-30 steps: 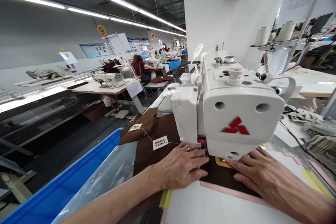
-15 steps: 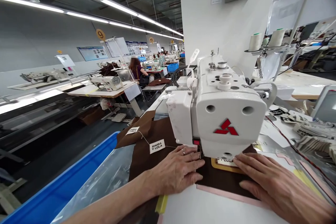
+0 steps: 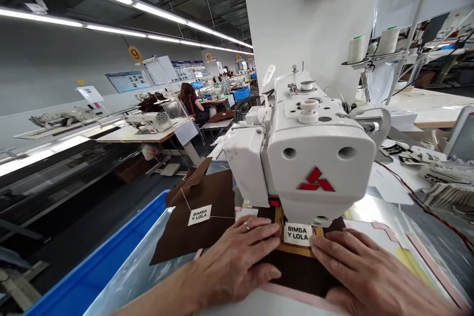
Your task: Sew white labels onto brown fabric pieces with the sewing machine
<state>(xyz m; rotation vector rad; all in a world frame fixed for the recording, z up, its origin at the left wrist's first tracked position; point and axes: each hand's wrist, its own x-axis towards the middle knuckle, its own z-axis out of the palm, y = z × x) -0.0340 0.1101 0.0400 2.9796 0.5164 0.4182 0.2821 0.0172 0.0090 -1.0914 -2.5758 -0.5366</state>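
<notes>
In front of me stands a white sewing machine with a red three-part emblem. Under its head lies a dark brown fabric piece. A white label printed "BIMBA Y LOLA" rests on it inside a tan frame. My left hand, a ring on one finger, presses flat on the fabric left of the label. On the other side, my right hand lies flat, fingertips at the label's right edge. The needle area is mostly hidden behind the machine head.
Left of the machine, brown fabric bears another label with a thread trailing from it. A blue bin is below left. Stacked labels and thread cones are at right. Further back, a person sits.
The fabric under the machine has shifted left, showing the whole framed label. The labelled brown pieces at left have moved left, and my right hand has moved left with the fabric.
</notes>
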